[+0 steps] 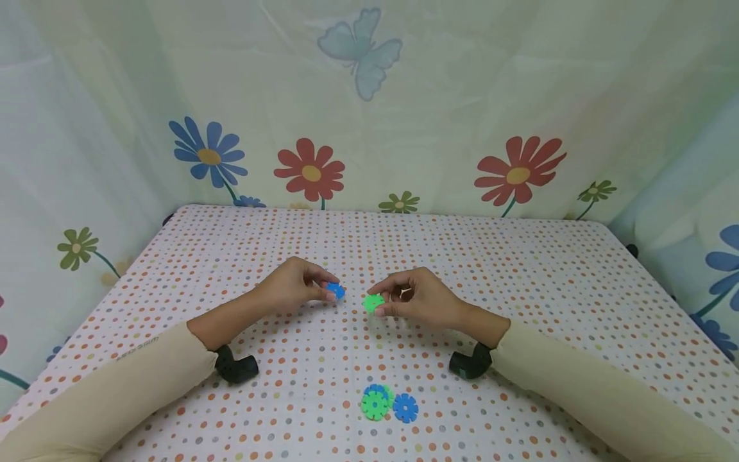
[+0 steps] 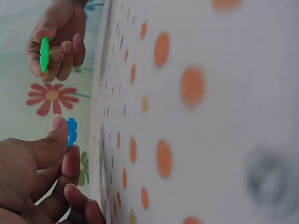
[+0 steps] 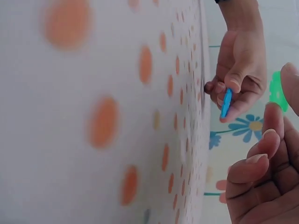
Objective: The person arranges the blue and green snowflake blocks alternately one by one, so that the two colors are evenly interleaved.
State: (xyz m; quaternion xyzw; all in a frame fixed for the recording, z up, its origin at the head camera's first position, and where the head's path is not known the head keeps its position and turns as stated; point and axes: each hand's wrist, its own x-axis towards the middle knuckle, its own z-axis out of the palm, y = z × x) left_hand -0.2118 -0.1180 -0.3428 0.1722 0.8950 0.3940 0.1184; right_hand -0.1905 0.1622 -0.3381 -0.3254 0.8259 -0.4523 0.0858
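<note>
My left hand pinches a small blue snowflake disc between thumb and fingers, just above the dotted tablecloth. A short gap to its right, my right hand pinches a green snowflake disc. The two discs face each other, apart. The left wrist view shows the blue disc at my thumb tip and the green disc held edge-on across from it. In the right wrist view the blue disc is edge-on in the far hand and the green disc sits by my fingertips.
Nearer to me lie three loose discs: a green one overlapping a blue one, and another blue one beside them. Flowered fabric walls enclose the table on the back and both sides.
</note>
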